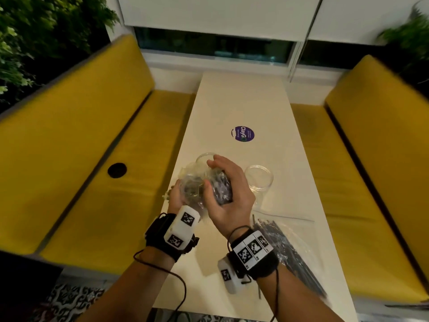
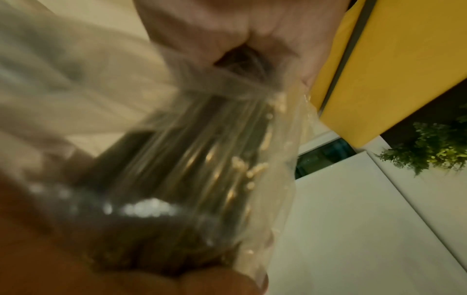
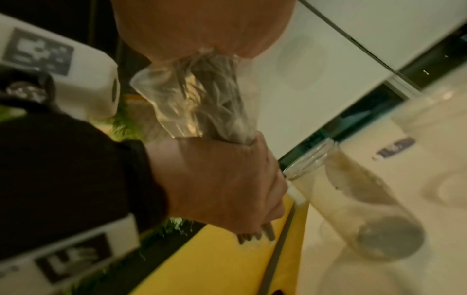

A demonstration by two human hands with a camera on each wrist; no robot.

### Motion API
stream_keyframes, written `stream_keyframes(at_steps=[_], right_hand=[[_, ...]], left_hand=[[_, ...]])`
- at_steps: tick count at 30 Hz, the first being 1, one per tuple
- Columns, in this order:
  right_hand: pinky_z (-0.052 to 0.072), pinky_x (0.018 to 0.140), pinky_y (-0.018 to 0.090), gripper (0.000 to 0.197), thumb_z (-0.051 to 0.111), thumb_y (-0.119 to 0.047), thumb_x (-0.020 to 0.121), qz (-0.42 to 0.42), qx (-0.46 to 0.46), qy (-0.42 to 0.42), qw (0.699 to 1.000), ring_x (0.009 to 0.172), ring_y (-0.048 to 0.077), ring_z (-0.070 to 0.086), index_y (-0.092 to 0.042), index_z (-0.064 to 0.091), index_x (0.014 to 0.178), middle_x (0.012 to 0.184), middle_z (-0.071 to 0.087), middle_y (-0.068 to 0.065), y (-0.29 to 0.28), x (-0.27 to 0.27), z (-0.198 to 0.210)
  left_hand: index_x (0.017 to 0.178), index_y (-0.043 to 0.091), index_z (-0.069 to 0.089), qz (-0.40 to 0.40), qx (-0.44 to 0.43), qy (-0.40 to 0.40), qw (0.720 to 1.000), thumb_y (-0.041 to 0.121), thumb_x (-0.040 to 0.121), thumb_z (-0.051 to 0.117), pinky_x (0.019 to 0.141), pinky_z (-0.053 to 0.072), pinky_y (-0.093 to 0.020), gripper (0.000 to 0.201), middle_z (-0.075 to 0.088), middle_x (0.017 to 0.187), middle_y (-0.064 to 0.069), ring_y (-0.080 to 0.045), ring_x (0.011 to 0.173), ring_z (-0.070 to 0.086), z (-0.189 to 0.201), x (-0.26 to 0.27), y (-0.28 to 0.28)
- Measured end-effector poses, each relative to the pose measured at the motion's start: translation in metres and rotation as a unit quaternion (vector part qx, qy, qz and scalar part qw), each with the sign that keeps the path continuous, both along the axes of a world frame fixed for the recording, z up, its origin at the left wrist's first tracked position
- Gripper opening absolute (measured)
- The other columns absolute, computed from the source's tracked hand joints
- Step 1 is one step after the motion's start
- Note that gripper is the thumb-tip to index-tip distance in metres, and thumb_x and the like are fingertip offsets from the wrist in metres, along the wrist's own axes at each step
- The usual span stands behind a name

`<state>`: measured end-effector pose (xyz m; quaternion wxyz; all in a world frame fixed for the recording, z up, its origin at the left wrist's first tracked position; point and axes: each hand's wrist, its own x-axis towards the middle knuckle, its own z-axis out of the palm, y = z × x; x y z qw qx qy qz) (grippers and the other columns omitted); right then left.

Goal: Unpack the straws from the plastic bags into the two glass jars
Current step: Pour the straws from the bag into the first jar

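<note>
You are looking down a long, narrow white bench [image 1: 243, 101] that runs away from you to a window [image 1: 216, 46], dark behind the glass, with white roller blinds [image 1: 218, 12] drawn most of the way down. A round purple sticker [image 1: 242, 133] lies on the benchtop. Yellow cushioned seats flank you: one on your left [image 1: 76, 145] with a round black hole [image 1: 117, 170] in its seat, one on your right [image 1: 362, 163]. Green plants [image 1: 34, 31] fill the far left corner, more foliage [image 1: 411, 31] the far right. A black-and-white patterned floor [image 1: 69, 300] shows near your left. The light is dim and warm.
</note>
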<state>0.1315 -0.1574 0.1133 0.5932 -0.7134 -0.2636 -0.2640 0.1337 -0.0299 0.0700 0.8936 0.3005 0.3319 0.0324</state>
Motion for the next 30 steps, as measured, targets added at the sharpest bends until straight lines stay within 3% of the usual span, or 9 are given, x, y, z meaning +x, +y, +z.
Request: stream_keyframes(at_steps=[3, 6, 10, 13, 16, 19, 22, 25, 30], right_hand=[[0.058, 0.100, 0.050, 0.046, 0.072, 0.006, 0.090, 0.002, 0.073, 0.068, 0.995, 0.120, 0.022, 0.071, -0.002, 0.063, 0.134, 0.129, 0.071, 0.009, 0.009, 0.001, 0.002], [0.056, 0.101, 0.038, 0.048, 0.082, -0.002, 0.082, 0.004, 0.043, 0.042, 0.998, 0.122, 0.022, 0.066, 0.002, 0.066, 0.128, 0.128, 0.066, 0.015, 0.011, 0.008, 0.002], [0.051, 0.092, 0.020, 0.022, 0.089, 0.005, 0.074, -0.033, 0.031, 0.014, 0.999, 0.107, 0.021, 0.066, 0.002, 0.074, 0.090, 0.107, 0.064, 0.019, 0.019, 0.017, 0.008], [0.057, 0.080, 0.031, 0.017, 0.080, 0.005, 0.078, -0.060, 0.075, 0.037, 0.995, 0.094, 0.028, 0.070, -0.005, 0.068, 0.085, 0.096, 0.066, 0.016, 0.021, 0.034, 0.018], [0.059, 0.076, 0.033, 0.015, 0.074, 0.009, 0.082, -0.075, 0.149, 0.093, 0.982, 0.089, 0.018, 0.077, 0.000, 0.063, 0.089, 0.093, 0.070, 0.017, 0.013, 0.060, 0.037], [0.060, 0.078, 0.038, 0.013, 0.069, 0.012, 0.082, -0.109, 0.218, 0.113, 0.963, 0.081, 0.012, 0.070, 0.001, 0.063, 0.086, 0.085, 0.069, 0.006, -0.011, 0.095, 0.055], [0.061, 0.078, 0.047, 0.028, 0.070, 0.006, 0.079, -0.158, 0.240, 0.138, 0.948, 0.079, 0.018, 0.066, -0.021, 0.064, 0.080, 0.082, 0.068, -0.001, -0.030, 0.124, 0.055], [0.060, 0.070, 0.041, 0.031, 0.071, 0.003, 0.078, -0.211, 0.263, 0.191, 0.922, 0.072, 0.008, 0.064, -0.027, 0.064, 0.077, 0.081, 0.066, -0.006, -0.036, 0.141, 0.038], [0.050, 0.060, 0.014, 0.022, 0.070, 0.003, 0.081, -0.237, 0.249, 0.216, 0.914, 0.061, -0.011, 0.056, -0.018, 0.066, 0.085, 0.081, 0.062, -0.013, -0.030, 0.145, 0.018]], left_hand=[[0.127, 0.005, 0.065, -0.013, 0.000, 0.006, 1.000, 0.036, 0.112, 0.044, 0.069, 0.063, -0.043, 0.041, 0.082, 0.083, -0.018, -0.038, 0.093, 0.074, 0.014, 0.003, -0.002], [0.124, 0.003, 0.067, 0.001, -0.003, 0.024, 1.000, 0.038, 0.110, 0.046, 0.077, 0.057, -0.045, 0.043, 0.082, 0.096, -0.023, -0.039, 0.102, 0.070, 0.016, 0.007, 0.006], [0.119, 0.008, 0.074, -0.014, -0.031, 0.044, 0.998, 0.043, 0.104, 0.056, 0.090, 0.060, -0.048, 0.042, 0.073, 0.124, -0.026, -0.040, 0.111, 0.072, 0.022, 0.016, 0.010], [0.114, 0.013, 0.076, -0.041, -0.062, 0.035, 0.997, 0.046, 0.104, 0.056, 0.077, 0.064, -0.041, 0.040, 0.083, 0.098, -0.018, -0.033, 0.086, 0.081, 0.034, 0.020, 0.004], [0.135, 0.019, 0.070, -0.081, -0.051, 0.030, 0.995, 0.067, 0.094, 0.061, 0.111, 0.052, -0.052, 0.063, 0.078, 0.126, -0.018, -0.038, 0.120, 0.072, 0.036, 0.017, 0.007], [0.138, 0.006, 0.065, -0.153, -0.057, 0.033, 0.986, 0.086, 0.076, 0.067, 0.119, 0.043, -0.056, 0.102, 0.068, 0.141, -0.022, -0.040, 0.134, 0.062, 0.024, 0.008, 0.026], [0.132, 0.003, 0.065, -0.116, 0.090, 0.074, 0.986, 0.059, 0.103, 0.051, 0.094, 0.053, -0.044, 0.064, 0.069, 0.137, -0.022, -0.032, 0.109, 0.068, 0.002, 0.005, 0.034], [0.144, 0.015, 0.052, -0.102, 0.404, 0.150, 0.897, 0.015, 0.101, 0.064, 0.087, 0.050, -0.037, 0.044, 0.056, 0.149, -0.011, -0.024, 0.115, 0.060, -0.017, 0.021, 0.035], [0.169, 0.017, -0.001, -0.244, 0.612, 0.092, 0.747, 0.046, 0.064, 0.099, 0.131, 0.023, -0.051, 0.148, 0.008, 0.179, -0.007, -0.031, 0.164, 0.013, -0.041, 0.064, 0.027]])
